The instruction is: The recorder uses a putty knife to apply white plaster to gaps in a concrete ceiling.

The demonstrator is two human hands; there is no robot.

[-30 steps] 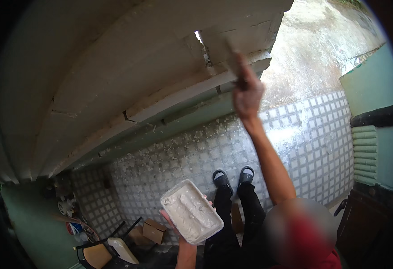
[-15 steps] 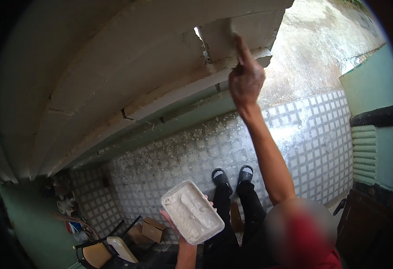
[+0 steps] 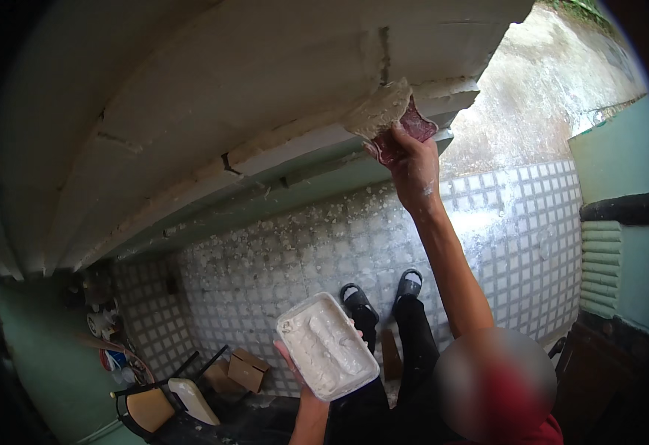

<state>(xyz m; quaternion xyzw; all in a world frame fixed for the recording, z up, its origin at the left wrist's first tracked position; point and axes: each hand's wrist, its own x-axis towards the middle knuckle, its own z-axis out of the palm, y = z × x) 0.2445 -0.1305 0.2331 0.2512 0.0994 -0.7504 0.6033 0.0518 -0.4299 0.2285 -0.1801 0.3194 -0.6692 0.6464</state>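
Right grip [image 3: 416, 167] clamped on a reddish spreader [image 3: 416, 124]; left grip [image 3: 298, 377] carries a white tray [image 3: 375, 368].
Right: thumb on the spreader's face, fingers mostly hidden behind; pale paste [image 3: 385, 107] covers its far side, up at the lower edge of the pale panel [image 3: 213, 111], contact can't be confirmed. Left: partly open, fingers spread under and around the tray, which sits tilted in front of the legs, holding more paste with a trough through it. Below: tiled floor [image 3: 265, 259], dark sandals [image 3: 409, 285], cardboard box [image 3: 248, 371] left of the tray.
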